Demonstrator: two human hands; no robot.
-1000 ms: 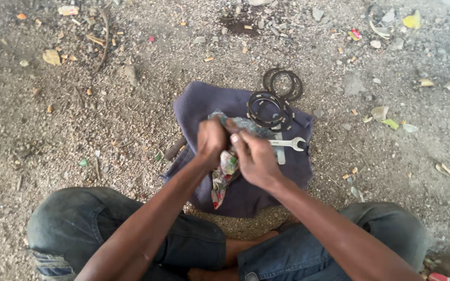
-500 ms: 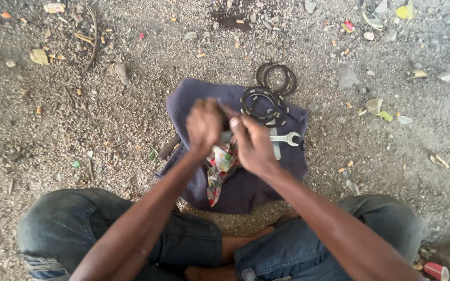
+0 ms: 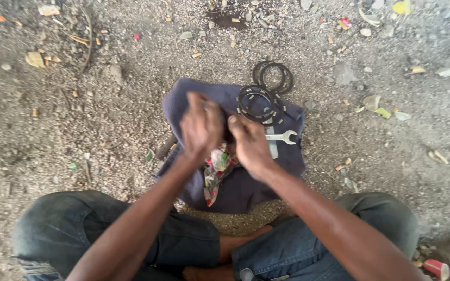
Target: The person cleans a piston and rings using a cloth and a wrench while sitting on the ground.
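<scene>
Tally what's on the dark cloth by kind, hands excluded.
Stacks of dark rings: 2, one on the cloth, one at its far edge, partly on the ground
Open-end wrench: 1
Patterned rag: 1
Total: 4
Anything inside the hands is hidden.

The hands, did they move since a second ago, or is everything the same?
Both hands shifted a little up the cloth, toward the rings. The left hand is blurred and raised over the colourful rag; the right hand sits close beside it, and what they pinch is hidden. The dark rings, the wrench and the blue cloth lie where they were.
</scene>
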